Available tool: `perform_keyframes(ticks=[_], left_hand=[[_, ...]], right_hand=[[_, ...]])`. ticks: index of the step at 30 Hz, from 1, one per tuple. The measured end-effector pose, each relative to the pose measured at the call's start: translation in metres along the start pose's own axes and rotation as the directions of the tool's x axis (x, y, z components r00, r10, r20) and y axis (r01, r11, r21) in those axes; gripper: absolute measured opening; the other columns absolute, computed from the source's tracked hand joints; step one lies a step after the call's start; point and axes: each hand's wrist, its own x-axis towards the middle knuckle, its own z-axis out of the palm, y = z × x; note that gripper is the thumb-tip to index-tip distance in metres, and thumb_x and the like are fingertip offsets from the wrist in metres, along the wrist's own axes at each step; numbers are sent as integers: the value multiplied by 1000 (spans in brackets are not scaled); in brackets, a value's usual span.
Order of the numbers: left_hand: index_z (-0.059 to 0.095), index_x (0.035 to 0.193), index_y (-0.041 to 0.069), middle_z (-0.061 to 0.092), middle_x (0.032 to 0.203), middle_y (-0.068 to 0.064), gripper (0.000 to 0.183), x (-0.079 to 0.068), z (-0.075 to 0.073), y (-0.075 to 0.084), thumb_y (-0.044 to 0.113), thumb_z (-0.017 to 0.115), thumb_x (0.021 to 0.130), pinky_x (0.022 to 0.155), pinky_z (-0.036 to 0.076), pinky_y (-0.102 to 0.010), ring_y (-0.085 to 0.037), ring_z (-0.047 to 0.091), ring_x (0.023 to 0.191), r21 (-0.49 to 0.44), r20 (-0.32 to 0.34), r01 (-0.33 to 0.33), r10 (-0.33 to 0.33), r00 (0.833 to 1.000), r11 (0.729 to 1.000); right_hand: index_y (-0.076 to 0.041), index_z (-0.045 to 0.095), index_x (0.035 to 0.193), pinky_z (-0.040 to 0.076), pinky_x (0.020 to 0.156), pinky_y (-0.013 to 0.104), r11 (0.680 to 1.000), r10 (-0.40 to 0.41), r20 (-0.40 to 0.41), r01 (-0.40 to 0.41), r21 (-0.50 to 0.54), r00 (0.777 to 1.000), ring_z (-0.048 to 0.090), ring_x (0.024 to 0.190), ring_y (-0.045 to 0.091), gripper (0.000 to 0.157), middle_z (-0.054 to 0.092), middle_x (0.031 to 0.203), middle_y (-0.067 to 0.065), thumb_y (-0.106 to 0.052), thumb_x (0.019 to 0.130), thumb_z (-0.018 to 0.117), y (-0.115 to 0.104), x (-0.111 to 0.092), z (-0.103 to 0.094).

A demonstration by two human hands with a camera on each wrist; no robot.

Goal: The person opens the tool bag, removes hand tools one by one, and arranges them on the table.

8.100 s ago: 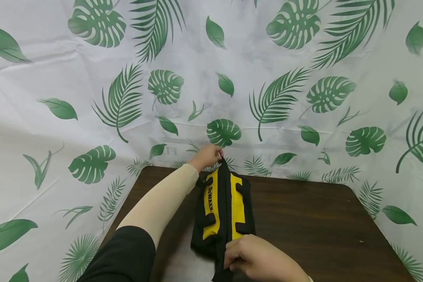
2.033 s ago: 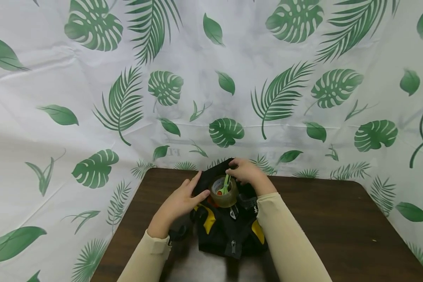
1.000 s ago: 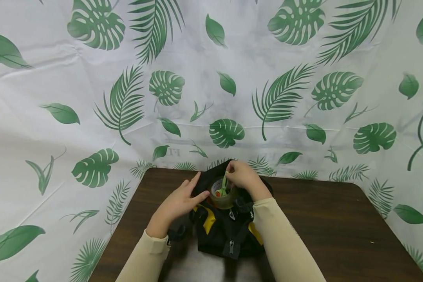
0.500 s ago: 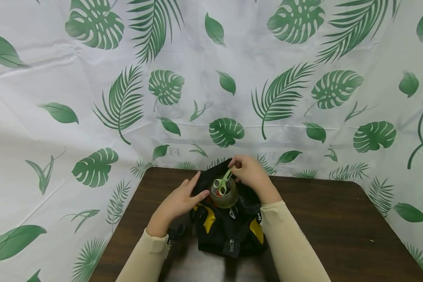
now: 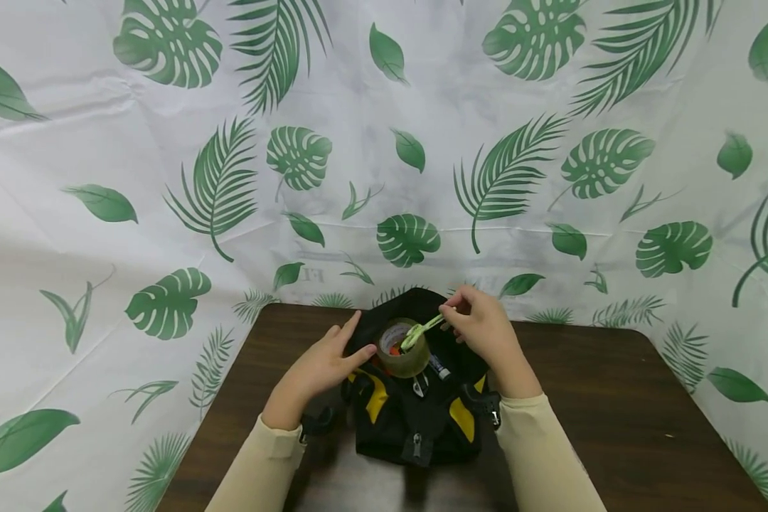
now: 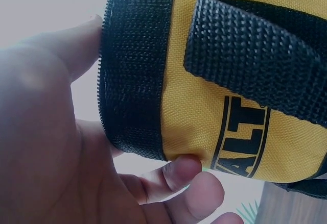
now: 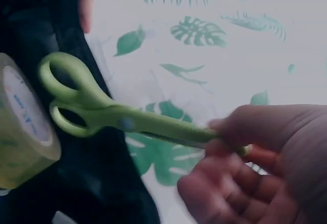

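My right hand (image 5: 486,334) pinches green scissors (image 7: 112,114) by the blade end between thumb and fingers. Their ring handles point left, overlapping the roll of clear packing tape (image 5: 404,359) in the head view. That tape sits in the mouth of the black and yellow tool bag (image 5: 390,441), which gapes wide. On the left, my left hand (image 5: 316,370) holds the bag's rim, thumb near the tape. In the left wrist view, its fingers (image 6: 186,170) lie against the yellow side below the zipper edge.
Inside the bag, a dark tube-like item (image 5: 439,368) lies right of the tape. A dark wooden table (image 5: 589,405) extends to the right under the bag. Behind it hangs a white leaf-print sheet (image 5: 371,178).
Long ago the bag was zipped, with hands at both its ends. Lately my right hand has pulled the scissors up and right from the tape roll, uncovering the tube-like item; my left hand stays.
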Motion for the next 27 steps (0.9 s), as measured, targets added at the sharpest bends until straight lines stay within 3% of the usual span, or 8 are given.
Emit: perform_keyframes(ticks=[5,10,16,18,20,23,26,27], left_hand=[[11,176,39,22,182,-11,96,0,0,-2,84,50,100,129,27,-73,-38,18,170,-10,5,-5,5,1000,1000],[11,176,40,21,182,-12,96,0,0,-3,84,50,100,129,27,-74,-39,17,170,-18,9,-8,8,1000,1000],[11,176,40,21,182,-14,95,-1,-1,-5,83,50,100,129,27,-73,-40,19,170,-7,7,3,-3,1000,1000],[11,176,40,21,182,-14,95,-1,-1,-4,82,51,101,129,26,-73,-40,18,170,-11,12,0,1,1000,1000],[10,176,40,21,182,-13,95,-1,-1,-3,82,51,101,129,26,-74,-40,17,170,-16,13,-4,4,1000,1000],[10,176,40,21,182,-12,95,-1,0,-2,81,51,101,129,25,-75,-40,17,170,-16,10,-9,10,1000,1000],[11,176,39,21,182,-12,95,-1,1,-1,81,51,101,129,26,-74,-40,17,170,-14,10,-6,6,1000,1000],[11,176,39,21,182,-13,95,-1,1,0,81,51,101,129,26,-75,-41,18,170,-12,11,-5,5,1000,1000]], right_hand=[[-10,71,106,66,64,37,987,3,-115,15,159,993,73,73,25,23,75,102,23,-32,106,75,16,-8,1],[-4,72,109,66,61,37,932,-42,-215,116,343,976,75,79,25,29,75,107,21,-32,106,76,33,-19,-2],[5,71,111,64,55,33,855,-80,-393,266,446,916,75,74,21,24,75,101,21,-17,104,76,55,-31,-1],[8,70,110,62,54,31,827,-96,-459,328,457,883,74,71,23,20,74,99,23,-10,103,77,63,-35,-2],[10,70,109,60,51,27,809,-121,-537,396,434,835,71,66,23,17,74,96,22,-4,102,76,72,-38,-2],[14,71,105,55,47,23,794,-163,-666,497,349,728,65,57,19,13,74,91,20,2,100,76,89,-40,-3],[16,72,100,50,45,19,807,-188,-768,542,235,613,61,51,12,10,75,85,14,7,98,76,113,-40,-4],[16,72,100,50,44,18,816,-188,-788,540,207,587,60,50,11,10,75,85,11,8,97,77,122,-40,-6]])
